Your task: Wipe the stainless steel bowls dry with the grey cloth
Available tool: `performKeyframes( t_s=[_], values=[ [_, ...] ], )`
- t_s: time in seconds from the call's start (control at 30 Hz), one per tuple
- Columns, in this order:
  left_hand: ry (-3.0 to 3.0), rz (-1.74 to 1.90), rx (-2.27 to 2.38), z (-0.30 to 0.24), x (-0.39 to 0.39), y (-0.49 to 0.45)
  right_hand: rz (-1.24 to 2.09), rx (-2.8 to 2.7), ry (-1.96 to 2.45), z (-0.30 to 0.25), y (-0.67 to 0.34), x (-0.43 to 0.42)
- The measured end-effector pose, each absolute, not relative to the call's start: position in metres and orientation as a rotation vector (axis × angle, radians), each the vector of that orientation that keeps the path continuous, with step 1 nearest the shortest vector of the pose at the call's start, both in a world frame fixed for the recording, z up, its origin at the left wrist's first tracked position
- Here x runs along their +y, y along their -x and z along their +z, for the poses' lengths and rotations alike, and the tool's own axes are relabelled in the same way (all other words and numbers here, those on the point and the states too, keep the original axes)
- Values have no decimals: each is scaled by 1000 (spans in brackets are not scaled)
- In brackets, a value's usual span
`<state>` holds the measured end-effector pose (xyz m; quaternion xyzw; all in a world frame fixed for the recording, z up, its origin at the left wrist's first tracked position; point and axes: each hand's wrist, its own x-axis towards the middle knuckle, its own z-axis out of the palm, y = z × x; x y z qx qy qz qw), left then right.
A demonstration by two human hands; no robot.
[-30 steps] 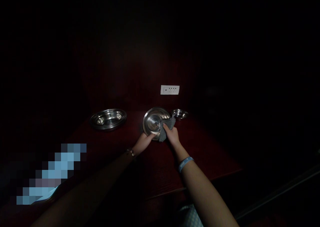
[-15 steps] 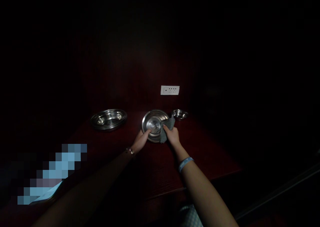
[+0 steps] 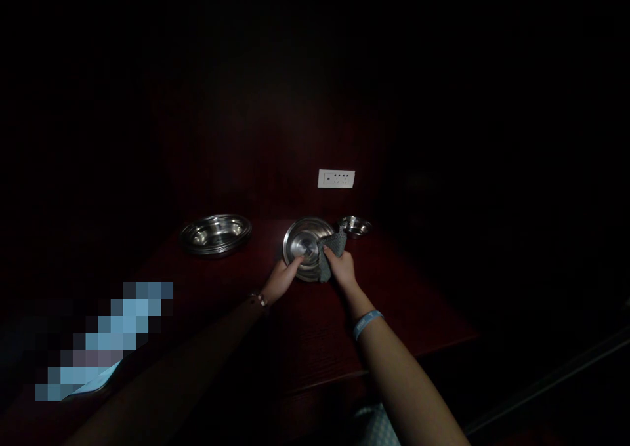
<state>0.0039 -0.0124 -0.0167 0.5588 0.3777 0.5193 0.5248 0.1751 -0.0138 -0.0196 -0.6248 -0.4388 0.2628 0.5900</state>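
Observation:
A round, shiny metal basin point(image 3: 300, 236) is tilted toward me between my hands. My left hand point(image 3: 283, 279) grips its lower left rim, thumb lying over the inside and fingers hidden behind. A grey-green cloth point(image 3: 331, 252) is folded over the basin's right rim. My right hand point(image 3: 342, 267) is closed on that cloth, its thumb pressing it against the rim; the other fingers are out of sight. Just behind the cloth, to the right, a small metal bowl point(image 3: 357, 227) stands on the dark red table point(image 3: 325, 334).
A stack of wide metal basins point(image 3: 216, 236) stands on the table's left side. On the wall behind is a white socket panel point(image 3: 336, 178). A bright screen-like object point(image 3: 98, 380), mostly pixelated, lies at the lower left. The table's front edge runs below my arms; the surroundings are very dark.
Both hands keep their hold on the basin and cloth. Everything has shifted very slightly to the right in the picture; the basin's tilt looks nearly the same.

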Motion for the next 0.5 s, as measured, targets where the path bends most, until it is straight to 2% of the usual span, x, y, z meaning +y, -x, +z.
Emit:
performKeyframes(
  t_s=[0.5],
  values=[
    [-1390, 1218, 853, -22, -10, -3, 613, -1016, 1471, -15, -174, -17]
  ],
)
